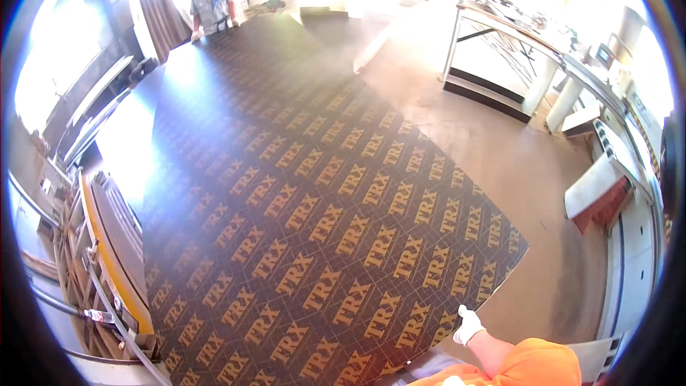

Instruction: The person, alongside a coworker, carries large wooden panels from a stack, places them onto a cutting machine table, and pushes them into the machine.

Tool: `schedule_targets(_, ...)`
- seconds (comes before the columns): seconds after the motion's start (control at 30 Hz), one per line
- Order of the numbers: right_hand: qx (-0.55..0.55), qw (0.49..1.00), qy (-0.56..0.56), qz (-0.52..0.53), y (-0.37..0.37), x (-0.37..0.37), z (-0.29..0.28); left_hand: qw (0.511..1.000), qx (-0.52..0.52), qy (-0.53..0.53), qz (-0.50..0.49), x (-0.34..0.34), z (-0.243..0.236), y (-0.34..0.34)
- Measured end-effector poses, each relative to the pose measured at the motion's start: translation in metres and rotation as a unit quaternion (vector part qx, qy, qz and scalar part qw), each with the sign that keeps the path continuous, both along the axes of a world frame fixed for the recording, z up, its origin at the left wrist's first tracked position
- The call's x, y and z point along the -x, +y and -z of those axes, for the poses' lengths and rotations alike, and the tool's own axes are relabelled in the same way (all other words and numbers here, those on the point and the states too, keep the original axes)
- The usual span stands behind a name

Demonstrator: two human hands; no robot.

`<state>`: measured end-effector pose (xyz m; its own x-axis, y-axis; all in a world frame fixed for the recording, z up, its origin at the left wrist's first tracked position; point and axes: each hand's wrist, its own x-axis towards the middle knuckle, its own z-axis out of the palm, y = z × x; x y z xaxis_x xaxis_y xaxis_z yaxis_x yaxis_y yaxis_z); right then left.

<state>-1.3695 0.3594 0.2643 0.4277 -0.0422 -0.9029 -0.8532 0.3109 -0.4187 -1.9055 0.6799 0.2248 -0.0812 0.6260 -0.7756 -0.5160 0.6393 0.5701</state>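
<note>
At the lower right of the frame the right hand (468,326), white-gloved on an orange-sleeved arm bent upward, closes its fingers on the near edge of the dark patterned panel (300,193) filling the centre, which a co-worker (212,3) grips at upper left.

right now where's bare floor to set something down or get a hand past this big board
Bare floor runs along the patterned board's right edge, up to the metal-framed table and the white cabinets. The gloved right hand grips the board's near edge. The left side is crowded: a yellow-edged rack sits against the board. A person holds the far end.
</note>
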Motion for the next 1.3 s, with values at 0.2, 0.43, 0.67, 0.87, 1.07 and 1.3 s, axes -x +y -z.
schedule_targets(0.2,-0.131,0.991,-0.033,-0.005,-0.012,0.010,0.028,0.999,-0.011,0.044,-0.004,0.009,0.018,0.020)
schedule_targets(0.43,-0.014,0.999,-0.031,-0.022,-0.003,0.003,0.020,0.994,-0.047,0.069,0.077,-0.034,0.004,0.050)
schedule_targets(0.67,0.024,0.999,-0.026,0.030,0.012,0.031,-0.047,0.986,-0.065,0.071,0.140,-0.040,0.019,0.084)
schedule_targets(0.87,-0.015,0.997,-0.053,0.049,0.015,0.056,-0.038,0.982,-0.062,0.073,0.160,-0.024,0.038,0.110)
schedule_targets(1.07,0.044,0.994,-0.063,0.078,0.045,0.068,-0.069,0.980,-0.059,0.076,0.176,-0.033,0.034,0.146)
schedule_targets(1.3,-0.018,0.991,-0.057,0.123,0.044,0.075,-0.078,0.975,-0.069,0.095,0.186,-0.044,0.028,0.167)
